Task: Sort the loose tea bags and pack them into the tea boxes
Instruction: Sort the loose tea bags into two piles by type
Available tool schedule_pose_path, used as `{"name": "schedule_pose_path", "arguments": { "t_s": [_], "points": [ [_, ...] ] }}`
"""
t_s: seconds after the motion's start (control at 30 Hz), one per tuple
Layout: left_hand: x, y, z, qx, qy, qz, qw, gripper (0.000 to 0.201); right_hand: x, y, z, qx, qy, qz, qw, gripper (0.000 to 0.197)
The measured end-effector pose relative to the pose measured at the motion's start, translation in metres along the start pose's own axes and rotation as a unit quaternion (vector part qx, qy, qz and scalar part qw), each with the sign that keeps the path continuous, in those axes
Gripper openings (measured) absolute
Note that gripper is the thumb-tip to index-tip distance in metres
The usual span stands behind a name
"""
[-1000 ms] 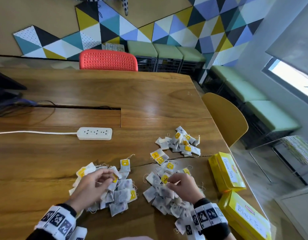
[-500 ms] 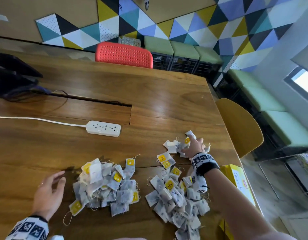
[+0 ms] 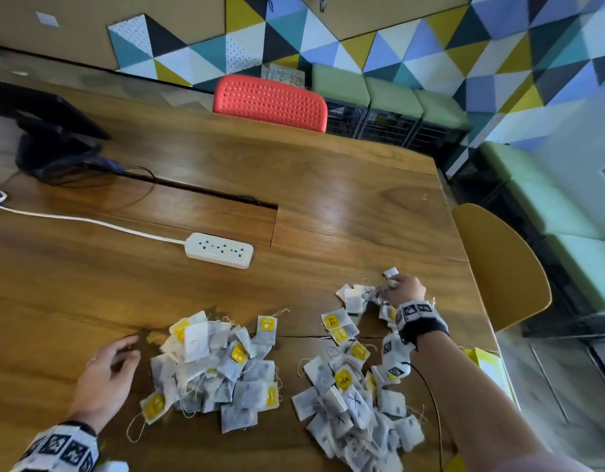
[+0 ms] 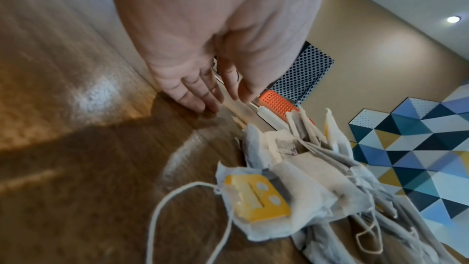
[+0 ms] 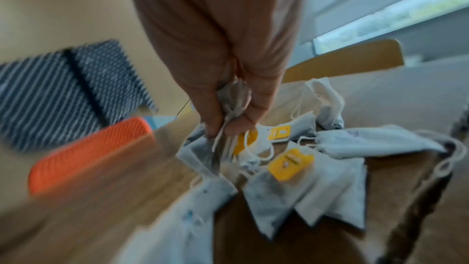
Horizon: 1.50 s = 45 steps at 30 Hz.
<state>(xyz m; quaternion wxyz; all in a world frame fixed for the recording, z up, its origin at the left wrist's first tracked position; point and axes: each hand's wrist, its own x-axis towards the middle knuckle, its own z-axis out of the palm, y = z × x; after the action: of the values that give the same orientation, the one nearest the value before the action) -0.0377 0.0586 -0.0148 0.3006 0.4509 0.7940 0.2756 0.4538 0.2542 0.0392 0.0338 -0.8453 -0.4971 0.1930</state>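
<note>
Head view: the right hand (image 3: 404, 290) reaches out to the small far pile of tea bags (image 3: 357, 296) at about one o'clock on the desk (image 3: 345, 185), its grip closed around a few bags at the pile's right edge. The left hand (image 3: 105, 378) lies flat with relaxed fingers on the wood at eight o'clock, just beside the left pile of tea bags (image 3: 219, 366) and holding nothing. The right pile of tea bags (image 3: 355, 400) lies under the right forearm at five o'clock. Half a second ago both hands were in much the same places; a second ago both were down on the two near piles. A yellow tea box (image 3: 488, 364) shows only as a sliver at four o'clock, behind the forearm; its contents cannot be seen. A white power strip (image 3: 219, 250) lies at eleven o'clock.

Left wrist view: the left hand (image 4: 203, 63) has straight fingers (image 4: 200, 95) touching the desk (image 4: 76, 67), with the tea bags (image 4: 291, 178) near, at four o'clock of it.

Right wrist view: blurred, yet the right hand (image 5: 223, 79) plainly pinches crumpled tea bags (image 5: 228, 111) between thumb and fingers, above others spread on the desk (image 5: 101, 198).
</note>
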Motion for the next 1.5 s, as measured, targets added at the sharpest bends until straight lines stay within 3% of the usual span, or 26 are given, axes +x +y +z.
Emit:
{"name": "schedule_pose_path", "arguments": {
  "t_s": [0.1,0.2,0.27,0.33,0.47,0.53,0.63,0.7,0.77,0.83,0.97,1.03,1.1,1.17,1.27,1.33,1.43,1.5],
  "points": [
    [-0.001,0.005,-0.002,-0.013,-0.005,-0.001,1.000,0.028,-0.001,0.011,-0.015,0.221,0.034,0.085,0.971,0.037],
    [-0.001,0.012,-0.006,-0.031,-0.006,0.003,0.999,0.027,-0.008,0.022,-0.030,0.403,0.044,0.125,0.906,0.037],
    [-0.003,0.020,-0.010,-0.040,0.004,0.012,0.999,0.026,-0.018,0.025,-0.042,0.488,0.045,0.116,0.864,0.023],
    [-0.005,0.032,-0.016,-0.054,0.012,0.025,0.998,0.025,-0.030,0.031,-0.049,0.590,0.037,0.107,0.799,0.017],
    [-0.006,0.059,-0.026,-0.073,0.019,0.081,0.994,0.027,-0.066,0.033,-0.060,0.734,-0.001,0.072,0.675,0.033],
    [-0.009,0.078,-0.027,-0.086,0.009,0.115,0.990,0.029,-0.095,0.025,-0.062,0.758,-0.043,0.054,0.648,0.032],
    [-0.018,0.105,-0.019,-0.111,-0.008,0.187,0.976,0.028,-0.142,0.011,-0.052,0.755,-0.106,0.023,0.647,0.020],
    [-0.025,0.118,-0.009,-0.121,-0.032,0.235,0.964,0.028,-0.171,0.003,-0.041,0.757,-0.152,0.012,0.636,0.027],
    [-0.034,0.130,0.001,-0.136,-0.092,0.266,0.950,0.028,-0.197,-0.006,-0.028,0.752,-0.201,0.011,0.628,0.038],
    [-0.046,0.144,0.009,-0.150,-0.176,0.283,0.931,0.029,-0.218,-0.014,-0.011,0.728,-0.244,0.007,0.640,0.038],
    [-0.066,0.167,0.024,-0.094,-0.318,0.356,0.874,0.067,-0.246,-0.026,0.022,0.683,-0.291,0.003,0.670,0.035],
    [-0.073,0.174,0.033,-0.100,-0.391,0.323,0.856,0.083,-0.254,-0.028,0.031,0.659,-0.312,-0.026,0.684,0.043],
    [-0.076,0.178,0.042,-0.108,-0.434,0.288,0.847,0.091,-0.261,-0.030,0.033,0.617,-0.310,-0.064,0.720,0.028],
    [-0.078,0.176,0.051,-0.121,-0.464,0.260,0.838,0.090,-0.264,-0.032,0.034,0.600,-0.295,-0.089,0.738,0.018],
    [-0.079,0.168,0.060,-0.156,-0.466,0.209,0.846,0.073,-0.268,-0.038,0.032,0.566,-0.306,-0.131,0.754,0.032],
    [-0.078,0.164,0.062,-0.165,-0.449,0.190,0.857,0.064,-0.267,-0.039,0.030,0.560,-0.333,-0.115,0.750,0.034],
    [-0.081,0.166,0.059,-0.182,-0.415,0.176,0.874,0.037,-0.259,-0.034,0.027,0.589,-0.385,-0.092,0.705,0.039],
    [-0.082,0.167,0.061,-0.198,-0.409,0.162,0.876,0.032,-0.257,-0.032,0.025,0.597,-0.385,-0.085,0.699,0.030]
  ]
}}
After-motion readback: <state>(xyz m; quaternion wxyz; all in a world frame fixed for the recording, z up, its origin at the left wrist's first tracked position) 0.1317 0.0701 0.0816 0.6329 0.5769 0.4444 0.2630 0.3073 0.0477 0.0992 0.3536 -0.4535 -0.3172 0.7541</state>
